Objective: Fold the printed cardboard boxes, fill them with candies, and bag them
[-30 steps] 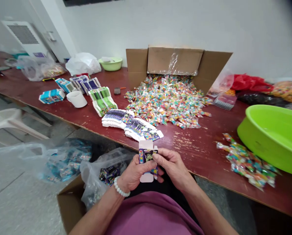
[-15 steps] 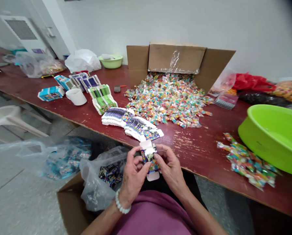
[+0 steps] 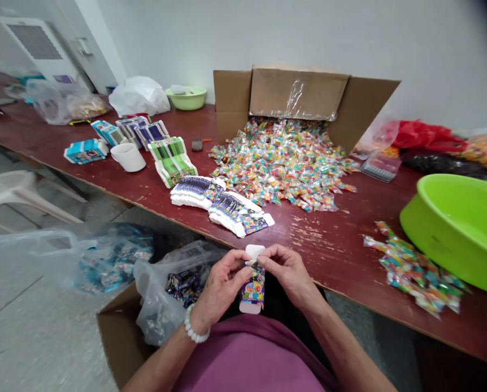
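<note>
A small dark purple printed candy box (image 3: pixel 253 288) hangs upright in front of me, just off the table's edge, its white end flaps sticking out at top and bottom. My left hand (image 3: pixel 227 277) pinches its upper left edge between thumb and fingers. At the upper right edge my right hand (image 3: pixel 286 269) is closed on the same box, thumb and fingertips near the top flap. Beyond my hands lies a fanned stack of flat purple boxes (image 3: pixel 227 204). Wrapped candies (image 3: pixel 284 163) are heaped behind that stack.
An opened carton (image 3: pixel 298 92) stands behind the candy heap. Right are a green basin (image 3: pixel 451 228) and a small candy pile (image 3: pixel 415 267). Green boxes (image 3: pixel 172 160) and a white mug (image 3: pixel 129 157) sit left. Below, a plastic bag (image 3: pixel 162 305) holds filled-looking dark packs beside a plastic stool (image 3: pixel 23 196).
My fingers have moved up to the top end of the box. The box now hangs lower and straighter, showing more of its printed front.
</note>
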A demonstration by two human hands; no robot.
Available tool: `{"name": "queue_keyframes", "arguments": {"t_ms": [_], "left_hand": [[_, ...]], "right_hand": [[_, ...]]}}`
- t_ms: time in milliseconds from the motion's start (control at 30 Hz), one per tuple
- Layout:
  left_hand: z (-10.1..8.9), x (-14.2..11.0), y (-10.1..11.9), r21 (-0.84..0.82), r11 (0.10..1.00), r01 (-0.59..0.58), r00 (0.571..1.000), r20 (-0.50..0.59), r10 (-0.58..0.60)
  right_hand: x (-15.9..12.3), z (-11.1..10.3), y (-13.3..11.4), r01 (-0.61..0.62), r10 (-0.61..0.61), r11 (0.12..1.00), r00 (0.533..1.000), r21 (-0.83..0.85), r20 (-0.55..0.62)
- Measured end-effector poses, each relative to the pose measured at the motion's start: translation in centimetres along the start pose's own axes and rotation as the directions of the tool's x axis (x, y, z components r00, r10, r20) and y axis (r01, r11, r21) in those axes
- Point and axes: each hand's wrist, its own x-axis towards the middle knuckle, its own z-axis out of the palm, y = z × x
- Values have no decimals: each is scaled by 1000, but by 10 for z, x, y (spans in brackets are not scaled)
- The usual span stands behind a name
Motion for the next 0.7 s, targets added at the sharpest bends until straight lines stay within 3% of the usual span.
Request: {"name": "queue_keyframes", "arguments": {"t_ms": [133,300,367,467,533,600,700], "left_hand": [[-3,1,-3,28,1000,-7,1000,17,7],[3,-2,2,-143,989,36,993,-110,-52],[7,-4,3,-262,953,153,986,-18,-163],[13,-5,2,-375,839,394,919,164,-358],[16,-5,-2,-399,795,457,887,142,-439],[17,-4,-6,-372,819,436,892,57,-449],[16,-2,-9,-252,904,346,934,-6,-358]], "right_hand": [[0,0,-2,26,-26,999,999,22,39],[-2,-2,-2,149,-143,980,988,-130,56],[-5,-1,-2,179,-175,973,984,-145,39],[-9,1,-4,279,-262,904,960,-323,97],[-10,1,-7,357,-314,827,934,-434,171],[-10,2,-10,364,-306,807,931,-466,197],[-8,5,-13,286,-244,825,958,-488,149]]}}
